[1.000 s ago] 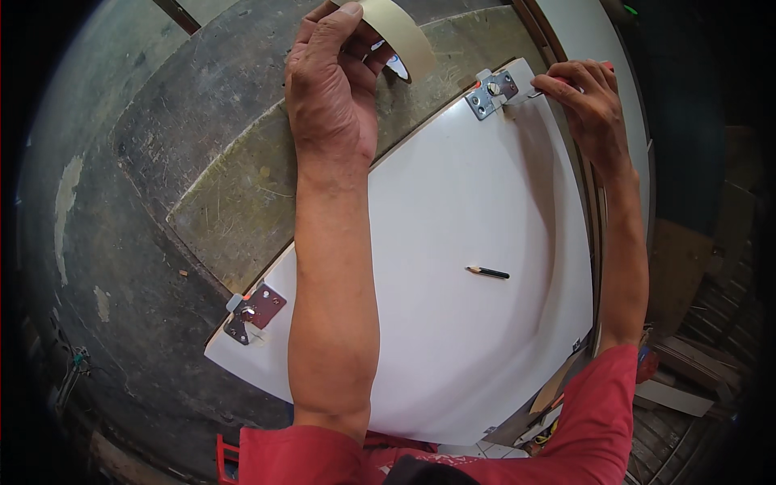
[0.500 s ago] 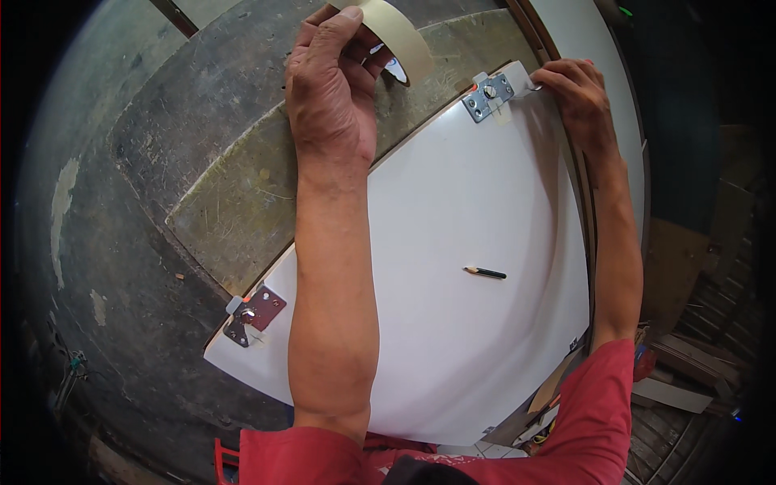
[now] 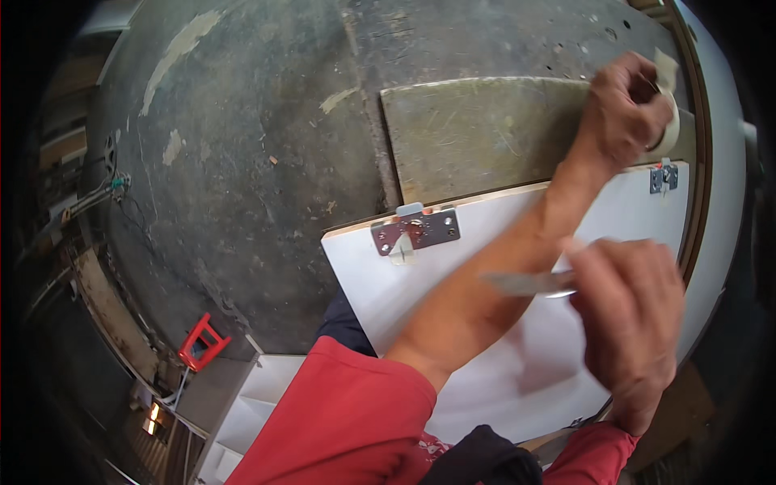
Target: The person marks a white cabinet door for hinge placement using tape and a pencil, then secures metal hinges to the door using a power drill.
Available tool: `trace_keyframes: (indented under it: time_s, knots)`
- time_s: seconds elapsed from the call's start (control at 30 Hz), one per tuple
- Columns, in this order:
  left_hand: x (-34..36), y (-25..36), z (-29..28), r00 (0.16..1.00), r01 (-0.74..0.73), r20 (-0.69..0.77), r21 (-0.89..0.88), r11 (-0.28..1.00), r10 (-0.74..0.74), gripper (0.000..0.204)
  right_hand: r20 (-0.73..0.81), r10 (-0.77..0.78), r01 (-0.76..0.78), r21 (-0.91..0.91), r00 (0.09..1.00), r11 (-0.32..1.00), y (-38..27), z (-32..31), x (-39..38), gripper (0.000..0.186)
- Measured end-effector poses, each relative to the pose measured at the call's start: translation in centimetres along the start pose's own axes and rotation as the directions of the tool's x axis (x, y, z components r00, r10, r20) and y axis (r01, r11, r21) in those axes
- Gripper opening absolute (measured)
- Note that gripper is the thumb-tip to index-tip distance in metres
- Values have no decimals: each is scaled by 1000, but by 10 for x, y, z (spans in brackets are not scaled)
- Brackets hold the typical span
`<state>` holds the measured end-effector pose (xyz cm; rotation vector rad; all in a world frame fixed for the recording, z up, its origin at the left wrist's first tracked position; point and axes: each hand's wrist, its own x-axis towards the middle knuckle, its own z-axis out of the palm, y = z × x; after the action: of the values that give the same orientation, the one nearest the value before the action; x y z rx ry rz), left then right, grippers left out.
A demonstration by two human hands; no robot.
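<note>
My left hand is closed around a roll of pale masking tape, beyond the far edge of a white board. A loose strip of tape sticks up from the roll. Closer to me, my right hand grips a small knife, blurred by motion; its pointed blade faces left, above my left forearm. One metal fitting sits at the board's far left edge with a bit of tape on it. Another metal fitting is near the far right corner, below the tape roll.
A flat greenish slab lies beyond the board on a worn dark surface. Along the right runs a brown-edged white panel. A red stool and white compartments are at the lower left.
The view has turned. My right hand has left the board's far right corner and come nearer, with a knife now showing. My left hand has carried the tape toward that corner. The pencil is out of sight.
</note>
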<state>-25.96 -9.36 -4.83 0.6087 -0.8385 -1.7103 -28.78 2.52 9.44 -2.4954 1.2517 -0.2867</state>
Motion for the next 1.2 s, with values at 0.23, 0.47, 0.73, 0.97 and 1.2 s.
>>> trace_keyframes:
  time_s: [0.23, 0.47, 0.73, 0.97, 1.2]
  knots:
    - [-104, 66, -26, 942, -6, 277, 579, 815, -190, 38, 292, -162, 187, -62, 943, 980, -39, 27, 29, 53]
    - [-198, 96, -47, 815, 252, 199, 724, 642, -544, 47, 330, -142, 204, -160, 933, 966, -47, 47, 27, 53]
    - [-218, 97, -52, 778, 285, 164, 768, 574, -607, 53, 316, -158, 222, -175, 936, 959, -45, 56, 29, 53]
    - [-213, 95, -50, 783, 269, 170, 775, 572, -599, 51, 308, -150, 213, -181, 940, 960, -43, 57, 28, 53]
    - [-213, 92, -52, 782, 267, 172, 776, 572, -599, 49, 313, -138, 203, -188, 940, 961, -44, 60, 26, 53]
